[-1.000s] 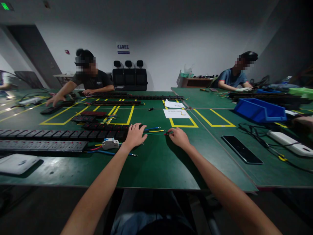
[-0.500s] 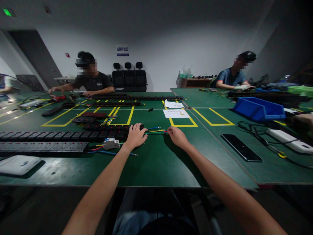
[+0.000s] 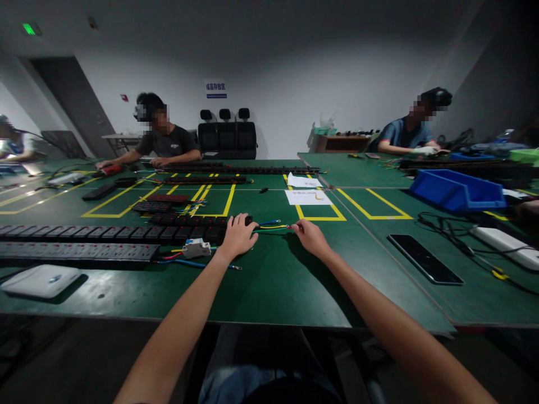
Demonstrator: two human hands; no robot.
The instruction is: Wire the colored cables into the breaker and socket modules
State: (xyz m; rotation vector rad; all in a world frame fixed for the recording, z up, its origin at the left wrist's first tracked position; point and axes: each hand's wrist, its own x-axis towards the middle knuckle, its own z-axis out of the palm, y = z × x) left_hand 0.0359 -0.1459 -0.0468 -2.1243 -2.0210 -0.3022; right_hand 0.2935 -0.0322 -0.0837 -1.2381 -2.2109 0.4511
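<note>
A long black power strip [image 3: 185, 233] lies across the bench, its right end under my left hand [image 3: 238, 237]. The fingers of that hand are bent over the strip's end and hold it against the table. From this end run blue, yellow and green wires [image 3: 272, 231]. My right hand [image 3: 309, 238] is closed in a pinch on the tip of the green wire, which is stretched out to the right. Just in front lies a second power strip [image 3: 80, 253], with a grey-white circuit breaker [image 3: 196, 247] and a loose blue wire [image 3: 210, 265] at its end.
White papers [image 3: 307, 197] lie beyond my hands. A phone [image 3: 424, 258], a blue bin [image 3: 457, 189], black cables and a white power strip [image 3: 507, 247] are to the right. A white box [image 3: 42, 280] sits front left. Co-workers sit across the green bench [image 3: 269, 292].
My view has shifted slightly, moving the scene a little to the right. Both hands keep their hold. The co-worker at the left has lowered a hand to a red tool.
</note>
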